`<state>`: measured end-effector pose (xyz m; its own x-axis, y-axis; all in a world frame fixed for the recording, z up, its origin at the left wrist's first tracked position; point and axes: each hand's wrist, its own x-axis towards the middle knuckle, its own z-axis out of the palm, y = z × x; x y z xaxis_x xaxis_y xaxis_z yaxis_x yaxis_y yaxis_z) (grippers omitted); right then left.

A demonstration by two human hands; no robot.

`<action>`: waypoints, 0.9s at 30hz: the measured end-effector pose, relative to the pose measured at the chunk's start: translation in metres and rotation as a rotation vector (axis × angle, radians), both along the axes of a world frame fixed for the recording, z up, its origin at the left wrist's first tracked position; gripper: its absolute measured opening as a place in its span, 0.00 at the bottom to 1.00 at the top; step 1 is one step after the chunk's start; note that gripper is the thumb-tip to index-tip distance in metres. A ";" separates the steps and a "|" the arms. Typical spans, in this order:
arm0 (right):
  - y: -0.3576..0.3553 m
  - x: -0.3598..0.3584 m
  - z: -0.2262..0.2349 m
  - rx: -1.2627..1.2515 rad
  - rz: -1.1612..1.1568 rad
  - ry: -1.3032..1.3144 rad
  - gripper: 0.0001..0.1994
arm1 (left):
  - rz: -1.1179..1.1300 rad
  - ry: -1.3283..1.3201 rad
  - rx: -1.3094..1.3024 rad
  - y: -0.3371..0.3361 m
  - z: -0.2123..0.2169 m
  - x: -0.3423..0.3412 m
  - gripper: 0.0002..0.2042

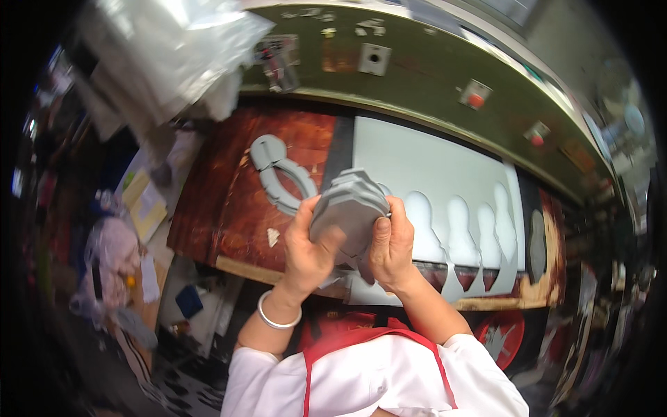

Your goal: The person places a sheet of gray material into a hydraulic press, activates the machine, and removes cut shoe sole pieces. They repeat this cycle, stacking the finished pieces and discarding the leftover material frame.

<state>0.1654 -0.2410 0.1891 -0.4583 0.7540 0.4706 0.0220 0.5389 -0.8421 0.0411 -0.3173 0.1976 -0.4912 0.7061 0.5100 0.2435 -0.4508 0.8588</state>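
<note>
Between my two hands, in front of my chest, is a stack of grey insole-shaped pieces (347, 215). Its layers fan out unevenly at the far end. My left hand (309, 243) grips the left side, its thumb lying over the top and slightly blurred. On the opposite edge, my right hand (391, 243) pinches the stack with its thumb on top. Left of the stack, a grey sole-shaped frame (268, 153), which looks like a cutting die, lies on the red-brown board (222, 201). To the right lies a pale sheet (445, 153) with several sole-shaped cutouts along its near side.
A green machine beam (417, 66) with red buttons (476, 99) spans the far side. Clear plastic sheeting (174, 55) hangs at the upper left. One dark grey sole shape (536, 247) lies at the board's right end. Below it is a red tub (511, 340) with scraps.
</note>
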 end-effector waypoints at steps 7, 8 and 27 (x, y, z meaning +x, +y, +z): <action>0.025 0.058 -0.007 0.353 -0.187 0.056 0.17 | -0.389 -0.139 -0.113 0.032 -0.009 0.029 0.20; 0.030 0.065 -0.007 0.272 -0.169 0.090 0.17 | -0.455 -0.144 -0.147 0.038 -0.008 0.030 0.19; 0.106 0.225 0.026 0.201 -0.583 0.090 0.20 | -0.872 -0.168 -0.296 0.184 0.018 0.153 0.18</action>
<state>0.3903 -0.1346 0.2150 0.0507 0.7609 0.6469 0.2940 0.6076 -0.7378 0.1938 -0.1328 0.2157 0.2220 0.9496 0.2212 -0.2153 -0.1735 0.9610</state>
